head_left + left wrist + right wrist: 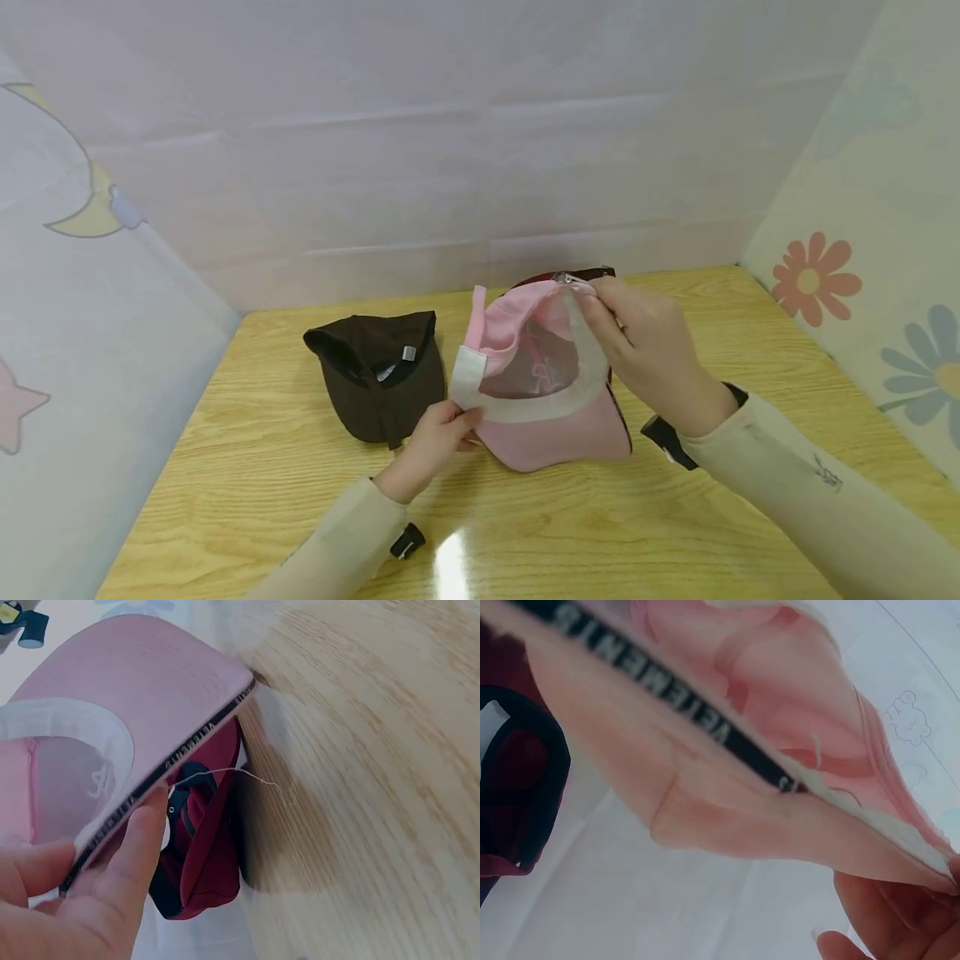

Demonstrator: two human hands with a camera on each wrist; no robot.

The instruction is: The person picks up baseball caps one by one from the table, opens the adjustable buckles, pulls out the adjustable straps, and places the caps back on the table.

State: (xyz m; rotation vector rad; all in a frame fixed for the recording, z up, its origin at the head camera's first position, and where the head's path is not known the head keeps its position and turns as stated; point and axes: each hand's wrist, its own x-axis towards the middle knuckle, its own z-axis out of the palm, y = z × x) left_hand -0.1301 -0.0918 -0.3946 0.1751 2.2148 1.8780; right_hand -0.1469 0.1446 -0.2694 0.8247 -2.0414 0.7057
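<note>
Between both hands a pink baseball cap [551,442] is held up, its open underside with a white sweatband facing me and its brim low. My left hand [435,437] pinches the cap's left side where brim and band meet. In the left wrist view, thumb and fingers lie on either side of a black lettered trim [187,748] along the brim. On the other side my right hand [648,346] grips the rear edge of the cap, close to a metal buckle [567,277]. A loose pink strap [477,317] stands up at the left.
A dark brown cap [416,396] lies upturned on the wooden table [262,500], left of the pink one. Behind the pink cap sits a dark red cap [214,859], mostly hidden in the head view. Patterned cloth walls [480,167] border the table at back and sides.
</note>
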